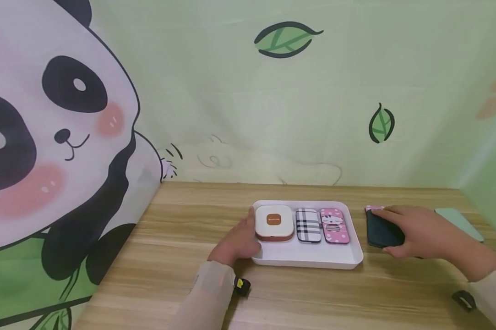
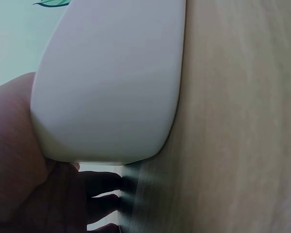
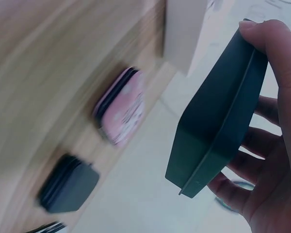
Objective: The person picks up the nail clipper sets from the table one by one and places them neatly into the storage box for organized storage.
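The dark case (image 1: pixel 383 231) was just beside the right end of the white tray (image 1: pixel 286 255), on the left of the right hand (image 1: pixel 421 233) and much nearer to it than to the left hand (image 1: pixel 239 238); the whole tray stood between the case and the left hand. In the right wrist view its long axis ran slantwise, from the thumb tip down to a free end; from the head, the hand covered part of it, so its exact bearing to the tray was hard to judge. It looked lifted off the surface (image 1: pixel 182 238), though how high could not be told.

The right hand pinched the case — thumb at the near edge, fingers over the far one — and was parted only by the case's width. The left hand held the tray's left end, thumb over the rim and fingers fairly straight along the outside.

In the tray a cream case (image 1: pixel 274 223), a plaid case (image 1: pixel 308 226) and a pink cat case (image 1: pixel 334 226) stood in a row from left to right, with bare tray along the near side. Another pink case (image 3: pixel 122 108) lay on the surface near the dark one, and a pale green case (image 1: pixel 460 224) lay beyond the right wrist.
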A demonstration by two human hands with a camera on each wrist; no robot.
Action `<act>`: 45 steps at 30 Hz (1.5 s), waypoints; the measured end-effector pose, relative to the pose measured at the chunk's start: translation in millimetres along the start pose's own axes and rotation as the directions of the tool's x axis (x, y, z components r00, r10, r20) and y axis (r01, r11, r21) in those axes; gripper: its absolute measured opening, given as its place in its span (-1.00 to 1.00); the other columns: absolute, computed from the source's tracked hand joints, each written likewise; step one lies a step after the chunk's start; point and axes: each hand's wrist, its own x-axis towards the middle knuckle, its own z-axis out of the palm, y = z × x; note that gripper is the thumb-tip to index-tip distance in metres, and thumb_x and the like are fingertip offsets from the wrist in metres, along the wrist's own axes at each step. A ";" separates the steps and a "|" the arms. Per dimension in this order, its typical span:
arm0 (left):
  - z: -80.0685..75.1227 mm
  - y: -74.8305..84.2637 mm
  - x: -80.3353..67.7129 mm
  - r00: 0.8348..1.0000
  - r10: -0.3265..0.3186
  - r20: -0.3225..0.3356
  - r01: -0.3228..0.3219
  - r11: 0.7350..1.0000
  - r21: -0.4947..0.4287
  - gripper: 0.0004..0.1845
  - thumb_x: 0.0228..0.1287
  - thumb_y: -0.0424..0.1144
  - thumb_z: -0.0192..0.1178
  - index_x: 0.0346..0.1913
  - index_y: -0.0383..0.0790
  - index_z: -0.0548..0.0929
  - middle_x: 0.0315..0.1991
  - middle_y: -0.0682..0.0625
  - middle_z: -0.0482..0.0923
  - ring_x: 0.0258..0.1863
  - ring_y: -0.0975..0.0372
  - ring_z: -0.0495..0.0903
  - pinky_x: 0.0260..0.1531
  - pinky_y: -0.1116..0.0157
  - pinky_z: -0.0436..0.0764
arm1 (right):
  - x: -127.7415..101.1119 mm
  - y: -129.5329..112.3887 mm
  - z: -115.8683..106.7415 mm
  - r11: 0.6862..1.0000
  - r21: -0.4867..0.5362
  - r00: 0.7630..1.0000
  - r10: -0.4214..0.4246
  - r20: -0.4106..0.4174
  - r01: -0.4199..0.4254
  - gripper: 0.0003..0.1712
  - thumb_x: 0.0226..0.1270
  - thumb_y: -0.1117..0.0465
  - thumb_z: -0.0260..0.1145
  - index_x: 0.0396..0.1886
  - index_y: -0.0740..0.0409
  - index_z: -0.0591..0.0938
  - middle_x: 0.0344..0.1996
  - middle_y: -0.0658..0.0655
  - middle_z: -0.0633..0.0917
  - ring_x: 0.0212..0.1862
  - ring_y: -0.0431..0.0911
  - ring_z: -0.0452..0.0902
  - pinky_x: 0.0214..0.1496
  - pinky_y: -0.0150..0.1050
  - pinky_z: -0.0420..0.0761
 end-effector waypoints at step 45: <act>0.2 -4.8 5.8 0.999 -0.042 0.029 0.043 0.999 -0.011 0.15 0.09 -0.30 0.23 0.61 -0.21 -0.30 0.56 -0.24 0.11 0.45 0.06 0.27 0.45 0.11 0.25 | 145.5 -120.4 8.2 0.972 0.086 0.971 -0.225 0.082 0.218 -0.04 0.06 -0.27 0.47 0.45 -0.04 0.44 0.24 0.14 0.58 0.10 0.04 0.55 0.11 0.00 0.57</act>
